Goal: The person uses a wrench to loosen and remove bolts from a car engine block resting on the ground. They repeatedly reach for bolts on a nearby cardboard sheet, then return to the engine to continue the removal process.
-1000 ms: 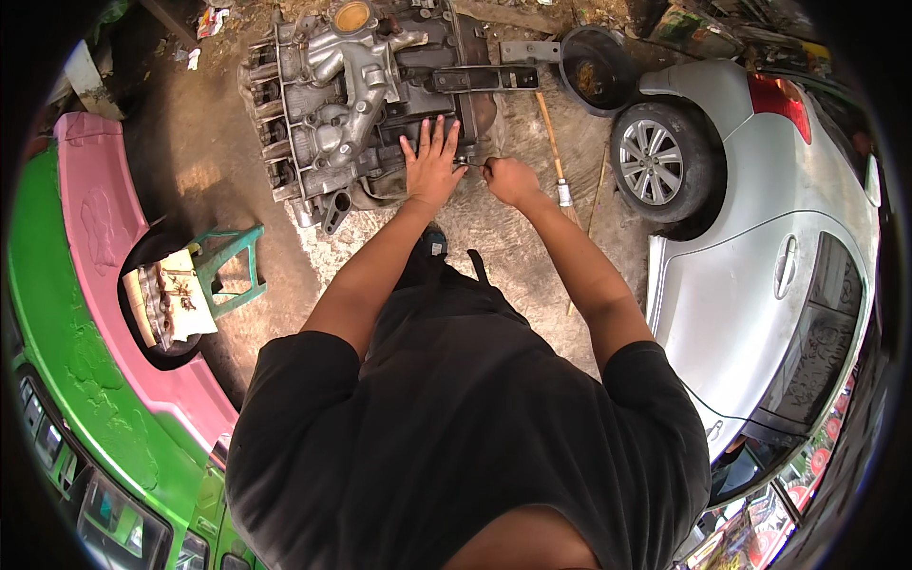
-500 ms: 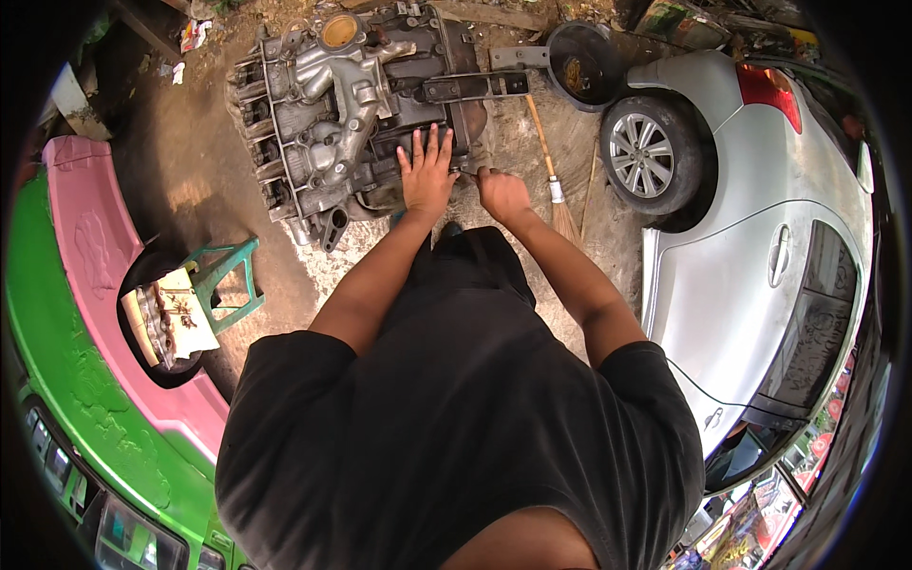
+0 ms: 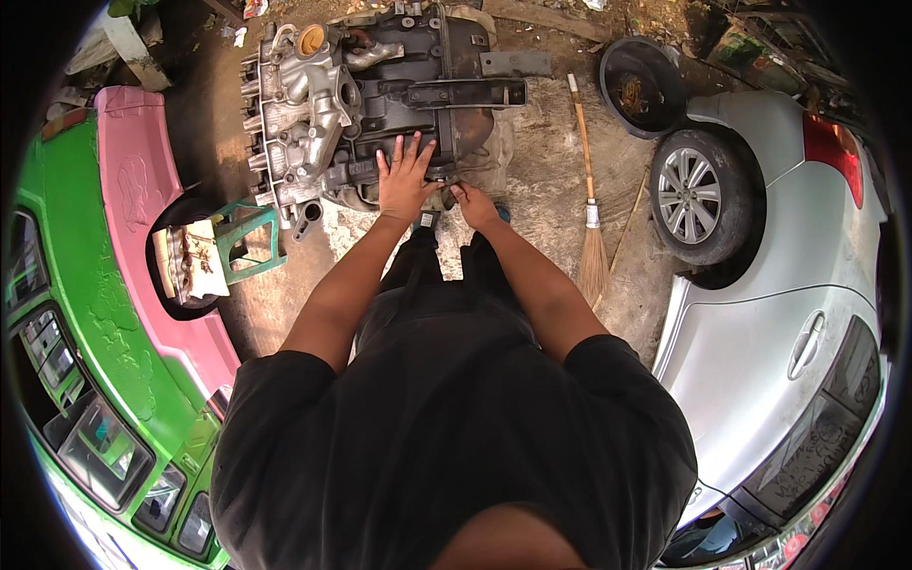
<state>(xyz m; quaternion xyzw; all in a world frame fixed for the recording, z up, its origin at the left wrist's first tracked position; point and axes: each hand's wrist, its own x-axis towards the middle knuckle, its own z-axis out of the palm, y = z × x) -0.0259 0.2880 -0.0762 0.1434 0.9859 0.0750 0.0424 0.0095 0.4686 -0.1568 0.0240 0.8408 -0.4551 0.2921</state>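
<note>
Head view: bulky grey-black metal engine (image 3: 389, 106) lies ahead, left hand (image 3: 407, 190) nearer, fingers apart on it, right hand (image 3: 477, 207) by its near edge, grip unclear.

Under the left hand (image 3: 407, 180), the engine (image 3: 394, 106) is showing matt, grimy metal; ahead and left, its pipes (image 3: 328, 95) are gleaming dully. Right of the right hand (image 3: 475, 204), a broom (image 3: 590, 180) is showing smooth wood and rough bristles, while the car (image 3: 779, 294) is shining glossily. Left of both hands, a stool (image 3: 229, 237) is showing matt plastic.
</note>
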